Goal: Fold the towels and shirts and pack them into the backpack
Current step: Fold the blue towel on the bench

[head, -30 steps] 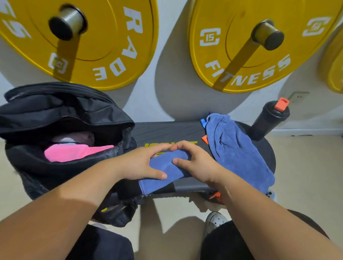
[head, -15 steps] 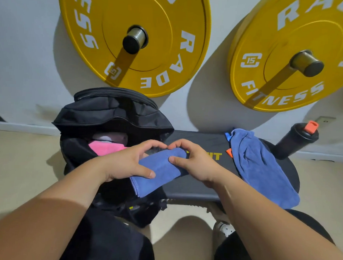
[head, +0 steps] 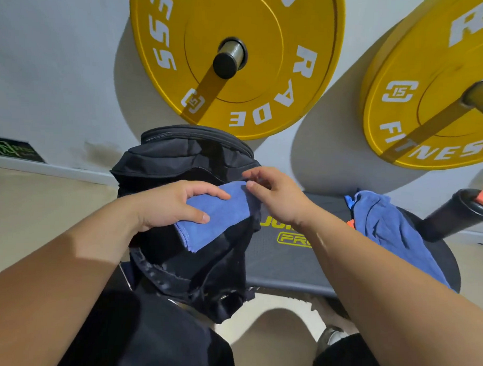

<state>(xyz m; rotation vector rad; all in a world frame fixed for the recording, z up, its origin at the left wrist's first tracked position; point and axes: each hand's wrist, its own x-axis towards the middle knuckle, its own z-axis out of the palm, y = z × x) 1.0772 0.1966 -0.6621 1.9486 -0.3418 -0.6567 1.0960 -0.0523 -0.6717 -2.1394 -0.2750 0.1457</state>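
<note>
A black backpack (head: 186, 150) stands open at the left end of a dark bench (head: 284, 263). Over its mouth I hold a small folded blue towel (head: 220, 217). My left hand (head: 171, 205) grips the towel's left side, thumb under and fingers on top. My right hand (head: 275, 195) pinches the towel's far right corner by the backpack's rim. A second blue cloth (head: 389, 231), unfolded, lies draped over the bench's right end. The backpack's contents are hidden behind the towel and my hands.
Two yellow weight plates (head: 233, 62) (head: 435, 102) hang on the wall behind the bench. A black bottle with an orange cap (head: 458, 212) stands at the far right. My dark-clothed knees (head: 136, 335) are below, with beige floor (head: 42, 203) around.
Both hands have carried the folded blue towel left off the bench and up over the backpack's opening. The pink item inside the backpack is now covered from view.
</note>
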